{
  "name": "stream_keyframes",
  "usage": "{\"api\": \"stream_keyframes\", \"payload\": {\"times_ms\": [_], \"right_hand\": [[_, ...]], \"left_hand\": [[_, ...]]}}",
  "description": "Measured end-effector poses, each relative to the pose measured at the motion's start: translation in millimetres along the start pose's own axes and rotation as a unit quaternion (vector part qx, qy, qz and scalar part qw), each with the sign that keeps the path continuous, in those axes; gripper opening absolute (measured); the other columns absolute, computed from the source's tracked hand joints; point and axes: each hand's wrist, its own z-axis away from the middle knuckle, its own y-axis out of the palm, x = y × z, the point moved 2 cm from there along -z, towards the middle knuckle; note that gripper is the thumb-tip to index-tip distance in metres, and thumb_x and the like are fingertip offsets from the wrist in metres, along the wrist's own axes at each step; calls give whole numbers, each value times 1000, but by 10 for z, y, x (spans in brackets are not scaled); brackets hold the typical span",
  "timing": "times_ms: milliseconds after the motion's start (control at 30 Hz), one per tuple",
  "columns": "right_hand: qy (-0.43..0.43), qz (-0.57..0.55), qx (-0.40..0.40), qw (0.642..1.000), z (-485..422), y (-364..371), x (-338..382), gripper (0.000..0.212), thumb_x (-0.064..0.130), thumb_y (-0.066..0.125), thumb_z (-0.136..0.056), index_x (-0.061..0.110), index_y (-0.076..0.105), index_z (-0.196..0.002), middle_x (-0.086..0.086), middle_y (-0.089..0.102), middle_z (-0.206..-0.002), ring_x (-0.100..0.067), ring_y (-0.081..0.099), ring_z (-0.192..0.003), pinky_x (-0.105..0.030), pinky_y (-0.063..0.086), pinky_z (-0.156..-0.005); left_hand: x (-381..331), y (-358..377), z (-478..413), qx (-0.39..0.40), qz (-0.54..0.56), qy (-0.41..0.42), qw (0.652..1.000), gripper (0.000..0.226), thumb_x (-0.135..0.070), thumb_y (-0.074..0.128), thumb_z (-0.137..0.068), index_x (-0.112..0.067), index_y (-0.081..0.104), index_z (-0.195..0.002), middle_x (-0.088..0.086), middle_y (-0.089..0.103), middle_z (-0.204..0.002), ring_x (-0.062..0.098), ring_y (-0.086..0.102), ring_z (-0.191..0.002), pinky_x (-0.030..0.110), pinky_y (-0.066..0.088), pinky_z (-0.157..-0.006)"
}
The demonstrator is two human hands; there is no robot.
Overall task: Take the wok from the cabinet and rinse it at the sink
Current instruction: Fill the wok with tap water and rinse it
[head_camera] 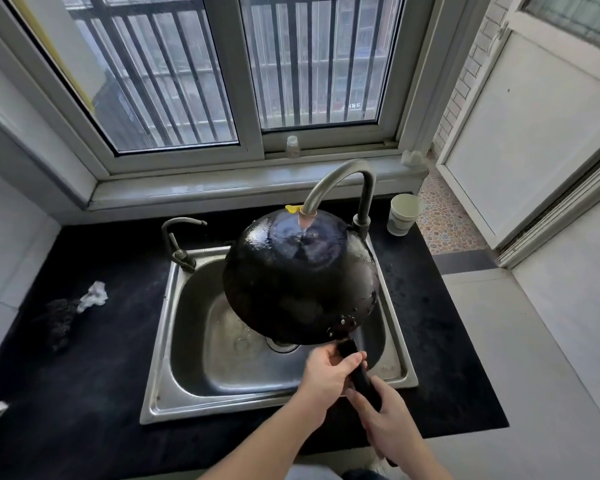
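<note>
Black wok (302, 282) — left hand (326, 374), right hand (390, 427) round handle (366, 386)

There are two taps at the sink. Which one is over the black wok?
The tall tap on the right: its spout bends down above the upturned wok. The small tap at the left corner stands clear.

The wok (302, 282) is black, the sink (174, 358) silver-grey, the counter (94, 358) black, the cup (404, 216) right of centre white, the floor (442, 221) beside it pebble-patterned tan.

Black countertop (84, 358) holds paper cup (404, 216), crumpled tissue (92, 296), dark scourer (58, 323); small bottle (292, 147) stands on windowsill (187, 188).
</note>
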Motion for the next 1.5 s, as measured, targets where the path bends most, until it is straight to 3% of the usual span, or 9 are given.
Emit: {"api": "stream_keyframes", "payload": {"times_ms": [267,467,600,700,833,967,1067,1300,1500], "right_hand": [[-15,42,-4,999,-86,14,44,10,30,67,-90,22,64,-86,1,61,-56,-6,54,-49,-21,41,-49],[-34,86,-15,996,-155,77,101,9,33,69,-88,28,63,-83,-2,64,-62,-5,54,-51,-19,40,-51],[-44,112,-28,992,-178,76,95,13,36,69,-87,25,63,-84,-11,66,-68,-17,58,-56,-23,41,-52],[-46,113,-36,992,-143,80,79,11,34,69,-87,25,64,-85,-15,66,-69,-16,56,-52,-24,40,-50],[-48,110,-51,991,-101,56,97,8,34,68,-89,29,62,-85,-12,66,-66,-6,51,-47,-19,38,-47],[-51,108,-65,991,-96,-8,104,8,36,66,-89,30,61,-86,-6,62,-59,-7,49,-46,-20,37,-46],[-51,110,-59,991,-93,-62,89,6,34,67,-89,30,63,-87,-8,66,-65,-13,54,-49,-22,40,-49],[-34,75,-17,996,-116,-60,69,16,30,68,-89,16,62,-82,5,55,-52,-6,48,-45,-23,38,-46],[-27,48,25,998,-236,-13,90,29,38,67,-87,10,58,-86,1,54,-52,-10,48,-41,-28,38,-44]], "left_hand": [[-5,-82,-62,-4,13,-21,1000,14,-10,61,-93,-6,70,-104,9,77,-102,22,73,-96,46,58,-87],[-10,-209,-98,-2,51,-4,999,15,-6,58,-94,-3,69,-104,12,76,-104,25,71,-101,45,55,-93],[2,-247,-107,9,48,3,999,16,-6,58,-94,-3,68,-106,10,76,-104,24,71,-102,45,54,-96],[36,-249,-108,22,43,5,999,19,-8,58,-95,-2,66,-111,9,76,-106,22,71,-103,42,55,-95],[14,-188,-118,39,67,11,997,20,-3,55,-95,2,63,-113,16,73,-110,27,69,-105,35,58,-85],[-48,-122,-124,58,75,21,995,21,-3,55,-95,3,62,-114,18,71,-113,29,68,-108,39,57,-89],[-38,-87,-113,54,74,22,996,20,-3,56,-95,3,64,-112,19,72,-112,30,68,-107,40,57,-90],[-2,-73,-87,14,50,22,998,15,-5,61,-93,-2,67,-106,11,76,-102,24,72,-98,41,59,-86],[-55,-149,-97,-35,34,23,999,9,-7,64,-91,-8,70,-97,5,78,-93,20,74,-93,44,59,-86]]}}
